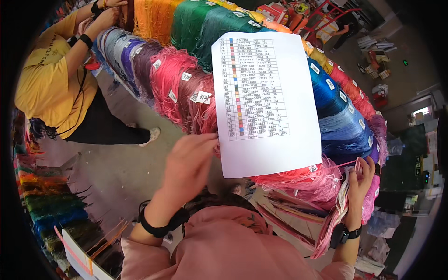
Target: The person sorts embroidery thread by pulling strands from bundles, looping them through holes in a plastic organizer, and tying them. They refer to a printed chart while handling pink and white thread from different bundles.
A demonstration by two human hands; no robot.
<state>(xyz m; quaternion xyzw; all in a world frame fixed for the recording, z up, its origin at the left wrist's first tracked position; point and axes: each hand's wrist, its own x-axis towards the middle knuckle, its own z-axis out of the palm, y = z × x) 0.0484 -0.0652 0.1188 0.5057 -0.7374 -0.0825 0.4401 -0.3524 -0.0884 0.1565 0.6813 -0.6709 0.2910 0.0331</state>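
Observation:
A white sheet of paper [270, 156] with a printed table covers the middle of a long row of hanging thread hanks. My left hand [189, 158] is at the sheet's left edge, its fingers drawn together beside the red and pink hanks [177, 74]. Its fingertips are partly hidden there, and what they pinch cannot be made out. On the right, my right hand [361, 179] is closed on a bundle of pink and white threads [333, 224] that hangs down past my wrist. One pink strand [345, 164] runs taut from the pink hanks [322, 186] to its fingers.
Green hanks [200, 35] and blue hanks [340, 121] with small white tags hang beyond the sheet. A person in a yellow shirt [51, 84] works at the far left. More dark hanks [56, 205] hang at lower left. A red metal frame [326, 18] stands behind.

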